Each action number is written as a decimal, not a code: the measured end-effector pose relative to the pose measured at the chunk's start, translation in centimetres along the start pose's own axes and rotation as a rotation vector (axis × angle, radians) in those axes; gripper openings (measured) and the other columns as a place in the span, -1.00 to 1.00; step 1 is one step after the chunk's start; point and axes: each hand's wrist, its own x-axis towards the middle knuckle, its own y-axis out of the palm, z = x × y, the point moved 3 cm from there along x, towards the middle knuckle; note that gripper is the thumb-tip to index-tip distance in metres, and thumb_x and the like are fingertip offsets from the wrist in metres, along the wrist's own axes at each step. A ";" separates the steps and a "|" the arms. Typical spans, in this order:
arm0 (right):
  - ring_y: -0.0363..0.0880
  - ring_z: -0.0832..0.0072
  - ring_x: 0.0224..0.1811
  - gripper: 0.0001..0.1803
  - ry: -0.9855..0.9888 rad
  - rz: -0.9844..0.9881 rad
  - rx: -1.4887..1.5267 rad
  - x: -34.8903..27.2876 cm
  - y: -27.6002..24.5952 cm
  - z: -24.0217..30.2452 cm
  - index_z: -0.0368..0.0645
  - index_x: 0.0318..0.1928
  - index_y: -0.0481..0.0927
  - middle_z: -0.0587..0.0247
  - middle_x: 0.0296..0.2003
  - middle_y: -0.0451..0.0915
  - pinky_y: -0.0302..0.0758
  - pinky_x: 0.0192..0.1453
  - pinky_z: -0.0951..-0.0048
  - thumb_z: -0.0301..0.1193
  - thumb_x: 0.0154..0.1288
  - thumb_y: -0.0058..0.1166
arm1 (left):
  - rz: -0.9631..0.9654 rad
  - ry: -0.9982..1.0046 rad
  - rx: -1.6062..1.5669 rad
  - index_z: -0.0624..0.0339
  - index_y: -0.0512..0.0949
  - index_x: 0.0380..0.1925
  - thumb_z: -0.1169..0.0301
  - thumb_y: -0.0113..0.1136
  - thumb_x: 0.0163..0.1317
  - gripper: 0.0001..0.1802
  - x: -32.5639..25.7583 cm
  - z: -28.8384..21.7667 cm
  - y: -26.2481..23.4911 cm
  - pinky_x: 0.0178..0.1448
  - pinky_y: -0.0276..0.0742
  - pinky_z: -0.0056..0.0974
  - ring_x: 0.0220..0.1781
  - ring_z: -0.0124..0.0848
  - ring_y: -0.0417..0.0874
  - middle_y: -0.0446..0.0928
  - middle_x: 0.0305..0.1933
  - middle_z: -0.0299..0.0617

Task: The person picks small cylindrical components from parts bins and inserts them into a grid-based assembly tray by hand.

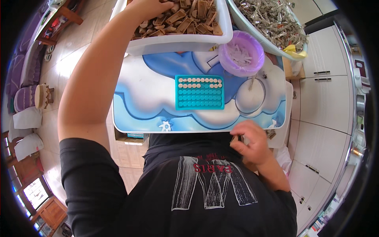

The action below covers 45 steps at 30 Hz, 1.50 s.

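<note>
Tray (199, 103) of turquoise plastic, hub of the dial, flat on the blue-and-white cloud-printed table (132, 83); white round pieces (189, 85) along the top row and in the second, with a gap right of middle in the latter, turquoise rounds showing in the rows below. At eleven o'clock, left hand (153, 7) over the far side of a translucent white bin (173, 48), partly cut off by the upper edge of view, fingers down among a heap of brown pieces (185, 21); impossible to tell from here whether clamped on any of them. At between four and five o'clock, right hand (253, 144) just past the near table edge, in front of the black shirt (154, 201), thumb and fingers pinched together on one small brown piece (234, 140). Toward half past one, lilac bowl (254, 68) with white slivers (240, 57) inside, near the tray, and beyond it a large pale basin (267, 44) full of shiny wrapped bits (272, 21), with a yellow scrap (294, 52) at its rim. At three, well apart, white cabinets (321, 94); at nine, across the floor, purple stool (25, 99).
</note>
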 end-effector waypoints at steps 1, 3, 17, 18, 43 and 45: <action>0.50 0.28 -0.35 -0.68 -0.017 -0.018 -0.007 0.9 -0.7 0.3 -0.20 -0.29 0.56 0.17 -0.40 0.56 0.42 -0.25 0.39 -0.28 0.01 0.32 | -0.003 0.032 -0.032 0.18 0.40 0.10 -0.02 0.15 0.10 -0.34 -0.4 0.3 -0.1 0.21 0.36 -0.08 0.16 0.02 0.43 0.39 0.15 0.16; 0.49 0.32 -0.35 -0.69 -0.045 -0.074 0.032 2.6 -1.6 0.2 -0.21 -0.29 0.56 0.17 -0.37 0.55 0.42 -0.26 0.42 -0.29 0.03 0.31 | -0.009 0.055 -0.061 0.18 0.46 0.03 0.02 0.18 0.06 -0.39 -0.9 1.2 -0.3 0.19 0.38 -0.10 0.13 0.00 0.45 0.43 0.10 0.15; 0.44 0.25 0.17 -0.72 -0.241 -0.304 -0.262 19.5 -2.0 3.5 -0.08 -0.17 0.62 0.05 0.09 0.49 0.39 0.19 0.39 -0.33 0.07 0.25 | -0.289 -0.197 -1.547 0.25 0.59 -0.37 0.23 0.25 0.09 -0.72 1.6 7.3 0.2 -0.47 0.51 -0.32 -0.51 -0.36 0.56 0.56 -0.47 -0.16; 0.44 0.25 0.17 -0.72 -0.255 -0.297 -0.246 19.5 -1.4 4.2 -0.08 -0.17 0.62 0.05 0.09 0.49 0.39 0.19 0.39 -0.33 0.07 0.25 | -0.137 -0.304 -1.882 0.26 0.59 -0.38 0.22 0.23 0.11 -0.71 2.0 9.6 0.1 -0.50 0.53 -0.33 -0.51 -0.36 0.57 0.55 -0.50 -0.16; 0.57 0.41 -0.31 -0.74 0.279 -0.604 -0.463 5.8 -4.6 -12.5 -0.14 -0.10 0.58 0.19 -0.28 0.57 0.47 -0.19 0.42 -0.37 0.21 0.09 | -0.253 0.243 -0.074 0.05 0.48 -0.05 0.45 0.29 -0.10 -0.50 -20.3 1.0 7.7 0.13 0.44 -0.14 0.15 -0.11 0.40 0.34 0.18 -0.17; 0.58 0.38 -0.31 -0.72 0.287 -0.551 -0.457 5.7 -4.6 -13.0 -0.12 -0.06 0.57 0.17 -0.29 0.57 0.47 -0.16 0.40 -0.37 0.21 0.08 | -0.247 0.268 -0.069 0.02 0.46 0.03 0.42 0.30 -0.08 -0.44 -20.7 1.0 7.5 0.20 0.39 -0.13 0.21 -0.09 0.37 0.28 0.26 -0.17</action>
